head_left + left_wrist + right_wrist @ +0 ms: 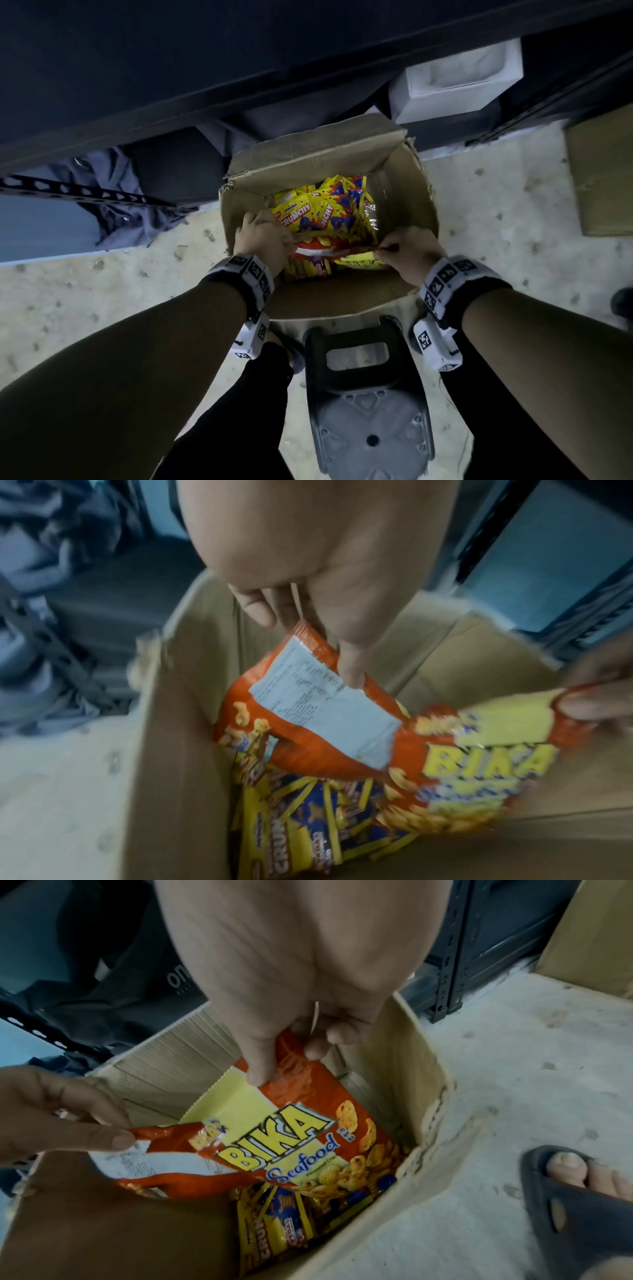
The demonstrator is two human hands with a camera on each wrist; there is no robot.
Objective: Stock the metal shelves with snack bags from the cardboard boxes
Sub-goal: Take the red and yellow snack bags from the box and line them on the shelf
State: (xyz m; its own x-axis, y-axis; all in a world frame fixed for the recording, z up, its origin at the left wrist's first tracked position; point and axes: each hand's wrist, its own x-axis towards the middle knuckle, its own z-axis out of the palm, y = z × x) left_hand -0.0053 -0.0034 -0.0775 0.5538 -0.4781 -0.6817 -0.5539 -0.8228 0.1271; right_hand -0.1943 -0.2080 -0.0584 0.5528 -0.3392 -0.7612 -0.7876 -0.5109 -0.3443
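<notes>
An open cardboard box (407, 192) stands on the floor with several yellow snack bags (318, 212) in its bottom. My left hand (260, 236) pinches the top edge of an orange bag (308, 710) that shows its white back label. My right hand (407, 250) pinches the top of a second orange bag (301, 1139) printed BIKA Seafood. Both bags hang side by side just inside the box, above the yellow bags (274, 1221). In the left wrist view my left hand (329, 610) has its thumb on the label. The dark metal shelf (137, 68) runs across the top.
A black and grey plastic stool (370, 394) stands between my legs, close against the box. A white box (455, 82) sits low on the shelf behind. Grey cloth (113, 192) lies at the left, another cardboard box (603, 171) at the right. My sandalled foot (575, 1191) is beside the box.
</notes>
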